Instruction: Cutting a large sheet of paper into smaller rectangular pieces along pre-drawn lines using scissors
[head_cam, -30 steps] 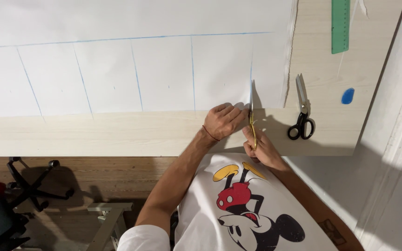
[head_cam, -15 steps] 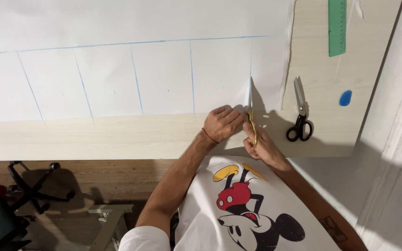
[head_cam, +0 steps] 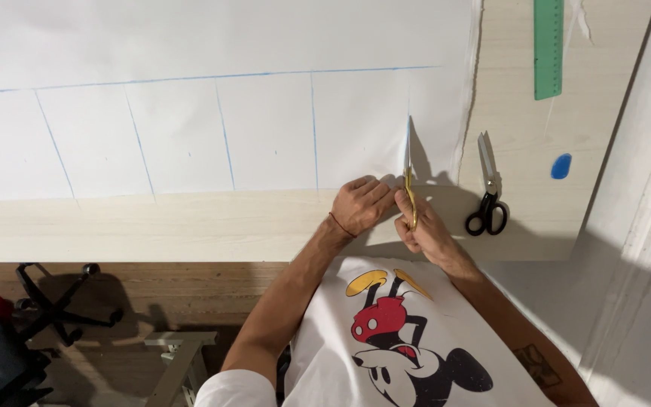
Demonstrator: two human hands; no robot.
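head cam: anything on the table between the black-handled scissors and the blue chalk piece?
Nothing. In the head view the stretch between the black-handled scissors and the blue chalk piece is bare light wood table.

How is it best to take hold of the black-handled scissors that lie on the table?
Grip the black-handled scissors by the two black loops, coming from the near table edge. They lie flat and closed, loops toward the person, blades pointing away, nothing around them, just beside the right hand.
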